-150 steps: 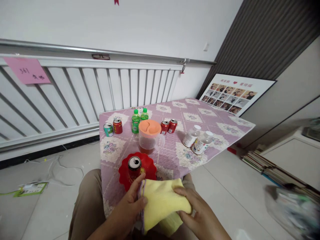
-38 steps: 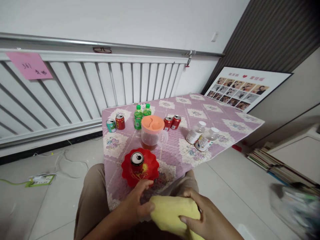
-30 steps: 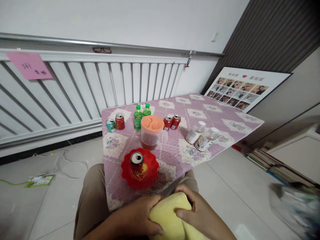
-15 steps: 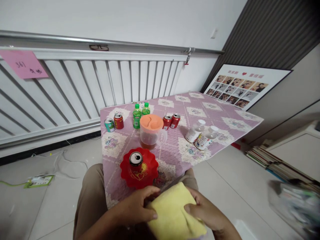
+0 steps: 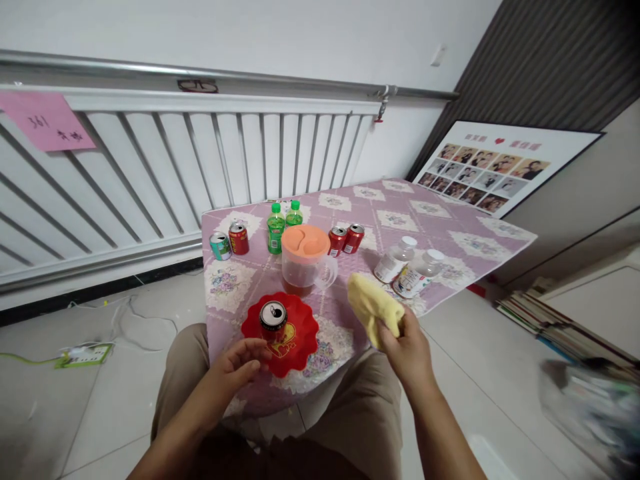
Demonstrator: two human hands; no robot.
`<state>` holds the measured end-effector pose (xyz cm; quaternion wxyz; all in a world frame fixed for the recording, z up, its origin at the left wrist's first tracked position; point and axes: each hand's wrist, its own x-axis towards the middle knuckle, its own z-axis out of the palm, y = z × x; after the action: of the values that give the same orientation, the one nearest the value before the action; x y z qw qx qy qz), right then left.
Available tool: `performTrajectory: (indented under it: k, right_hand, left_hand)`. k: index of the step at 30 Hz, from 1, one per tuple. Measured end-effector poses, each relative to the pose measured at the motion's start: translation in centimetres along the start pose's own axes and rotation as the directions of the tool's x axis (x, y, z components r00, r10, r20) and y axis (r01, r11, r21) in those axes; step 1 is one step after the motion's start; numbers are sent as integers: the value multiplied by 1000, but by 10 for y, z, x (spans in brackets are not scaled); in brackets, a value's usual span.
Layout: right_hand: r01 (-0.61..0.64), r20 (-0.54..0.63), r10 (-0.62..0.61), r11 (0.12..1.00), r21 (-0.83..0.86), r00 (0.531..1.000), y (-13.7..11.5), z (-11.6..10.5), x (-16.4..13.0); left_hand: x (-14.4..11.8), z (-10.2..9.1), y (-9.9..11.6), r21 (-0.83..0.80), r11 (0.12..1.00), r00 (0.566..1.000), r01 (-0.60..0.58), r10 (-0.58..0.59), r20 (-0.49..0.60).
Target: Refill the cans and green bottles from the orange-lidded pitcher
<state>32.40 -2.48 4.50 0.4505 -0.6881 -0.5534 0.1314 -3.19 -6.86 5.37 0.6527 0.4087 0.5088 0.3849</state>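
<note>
A folded yellow cloth (image 5: 373, 303) is gripped in my right hand (image 5: 407, 343), held above the right front part of the table. My left hand (image 5: 240, 367) is empty, its fingers apart, at the near left rim of a scalloped red plate (image 5: 303, 333). I cannot tell if it touches the rim. An opened can (image 5: 274, 320) with a black top band stands upright on that plate. Just behind the plate is a clear pitcher (image 5: 300, 267) with an orange lid and some brownish liquid at its bottom.
On the flowered tablecloth (image 5: 350, 207) stand a teal can (image 5: 221, 247), a red can (image 5: 239, 240), two green-capped bottles (image 5: 275, 230) and two red cans (image 5: 354, 239). Two white-capped bottles (image 5: 415, 275) lean at the right. A white radiator (image 5: 260, 153) runs behind.
My left hand has let go of the yellow cloth and moved left to the red plate. My right hand has lifted the cloth forward, away from my lap.
</note>
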Motion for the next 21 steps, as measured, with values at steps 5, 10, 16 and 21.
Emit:
performTrajectory:
  k: [5,10,16,21]
  right_hand:
    - [482,354,-422,871,-98,835,38,31,-21]
    - [577,508,-438,803,-150,742,55,27,-40]
    - [495,381,-402,848,-188,833,41,30,-37]
    - [210,210,-165,953,-218,964,44,51,-47]
  left_hand:
    - [4,-11,-3,-83,996,997,-18,12,-78]
    - [8,-23,-1,-126,992,979,-25,-1,-206]
    - [15,-25,4,-147,985,929,-89,29,-368]
    - [19,-24,3,-157,983,910,-95,22,-413]
